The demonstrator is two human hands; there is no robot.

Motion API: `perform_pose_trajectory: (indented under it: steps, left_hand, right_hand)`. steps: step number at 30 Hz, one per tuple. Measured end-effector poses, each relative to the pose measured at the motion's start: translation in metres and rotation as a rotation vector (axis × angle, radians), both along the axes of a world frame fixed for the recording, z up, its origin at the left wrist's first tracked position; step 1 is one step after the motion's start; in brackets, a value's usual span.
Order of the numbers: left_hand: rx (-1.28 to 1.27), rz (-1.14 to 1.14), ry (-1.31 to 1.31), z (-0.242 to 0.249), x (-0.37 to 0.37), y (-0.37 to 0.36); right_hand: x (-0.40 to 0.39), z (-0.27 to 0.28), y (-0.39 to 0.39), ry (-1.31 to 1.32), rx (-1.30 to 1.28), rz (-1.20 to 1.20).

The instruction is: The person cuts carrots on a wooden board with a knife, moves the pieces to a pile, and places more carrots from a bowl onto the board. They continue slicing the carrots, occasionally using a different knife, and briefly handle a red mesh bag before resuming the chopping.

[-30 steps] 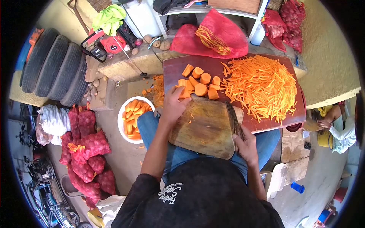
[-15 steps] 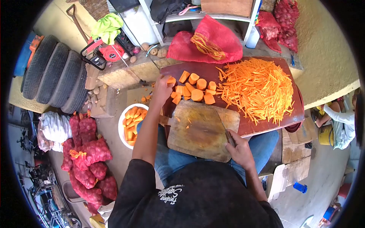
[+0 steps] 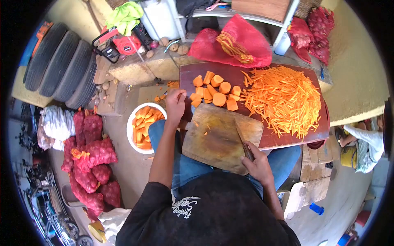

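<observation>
My left hand (image 3: 176, 102) is over the left edge of the red table (image 3: 186, 74), its fingers curled in and nothing showing in them. Just right of it stand several carrot chunks (image 3: 219, 99), peeled and cut short. My right hand (image 3: 258, 164) grips the handle of a knife (image 3: 242, 137); its blade lies over the wooden cutting board (image 3: 205, 143), pointing away from me. A few carrot scraps lie on the board, which rests across my lap and the table's near edge. A big heap of carrot sticks (image 3: 285, 102) covers the table's right side.
A white basin (image 3: 130, 135) of carrot pieces stands on the floor at left. Red mesh sacks (image 3: 98, 158) and stacked tires (image 3: 53, 61) are farther left. An empty-looking red mesh bag (image 3: 250, 45) lies behind the table. Another person (image 3: 365, 139) sits at far right.
My left hand has let go of a carrot chunk, which now stands with the others, and has drawn back toward me. The knife hand has barely moved. The view has shifted slightly.
</observation>
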State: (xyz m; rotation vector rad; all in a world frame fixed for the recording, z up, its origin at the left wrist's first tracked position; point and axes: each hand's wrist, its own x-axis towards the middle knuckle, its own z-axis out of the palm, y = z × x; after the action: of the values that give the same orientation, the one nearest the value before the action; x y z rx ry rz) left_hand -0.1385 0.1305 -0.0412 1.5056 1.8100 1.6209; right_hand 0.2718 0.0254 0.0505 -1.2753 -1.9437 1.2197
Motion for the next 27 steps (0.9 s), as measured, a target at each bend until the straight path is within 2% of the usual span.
perform_pose_trajectory:
  steps: [2,5,6,9,10,11,13,18,19,23,27]
  left_hand:
    - [-0.017,0.083,-0.012,-0.005,-0.005,-0.022]
    - [-0.027,0.181,0.169,0.017,-0.019,-0.065]
    - [0.004,0.248,0.149,0.013,-0.031,-0.075]
    - [-0.004,0.418,-0.165,0.006,-0.066,-0.110]
    - [-0.177,0.524,-0.151,0.008,-0.084,-0.122]
    - [-0.220,0.594,-0.306,0.006,-0.093,-0.132]
    - [-0.366,0.650,-0.277,-0.057,-0.139,-0.158]
    - [-0.672,0.635,0.069,-0.194,-0.198,-0.218]
    - [-0.751,0.622,0.115,-0.204,-0.202,-0.221]
    - [-0.754,0.632,0.135,-0.226,-0.212,-0.217]
    - [-0.793,0.616,0.235,-0.240,-0.225,-0.193]
  right_hand:
    - [-0.003,0.003,0.000,-0.050,-0.015,0.028]
    - [-0.006,0.002,-0.002,-0.185,0.016,0.080]
    - [-0.007,0.001,-0.004,-0.219,0.070,0.098]
    - [-0.015,0.012,-0.007,-0.328,-0.011,0.117]
    - [-0.016,0.010,-0.008,-0.312,0.070,0.156]
    - [-0.016,0.010,-0.009,-0.322,0.087,0.169]
    - [-0.020,0.010,-0.008,-0.333,0.129,0.188]
    - [-0.031,0.011,-0.014,-0.475,0.017,0.192]
    - [-0.034,0.011,-0.015,-0.490,0.015,0.185]
    - [-0.038,0.006,-0.015,-0.542,0.125,0.197]
    - [-0.034,-0.002,-0.015,-0.561,0.072,0.179]
